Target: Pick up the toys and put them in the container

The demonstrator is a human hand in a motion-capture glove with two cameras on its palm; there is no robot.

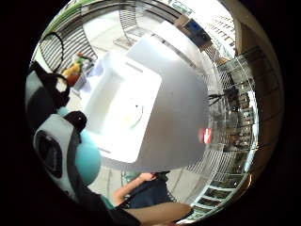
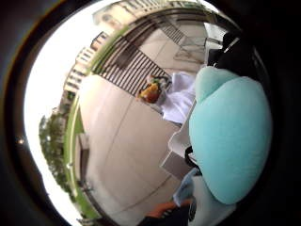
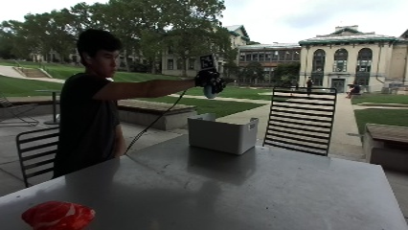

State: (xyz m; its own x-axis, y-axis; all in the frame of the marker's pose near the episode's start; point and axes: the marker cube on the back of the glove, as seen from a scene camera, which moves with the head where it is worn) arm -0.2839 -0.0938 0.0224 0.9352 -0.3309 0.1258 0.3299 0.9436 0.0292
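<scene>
Reaching straight out at shoulder height, right hand [image 3: 209,80] curled round a teal plush toy [image 2: 230,141], held above the white container [image 3: 222,132] on the tabletop [image 3: 255,187].

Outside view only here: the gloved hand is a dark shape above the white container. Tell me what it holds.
Observer: The thumb side palm view shows a turquoise plush toy held in the right hand.
Operator: Report what's inside the container.
Observer: The little finger side palm view looks down into the white container; no toy shows in it, only its pale floor.
Operator: Check around it for anything I can't see.
Observer: An orange and yellow toy lies with a white cloth just outside the container, on the side away from your camera.
</scene>
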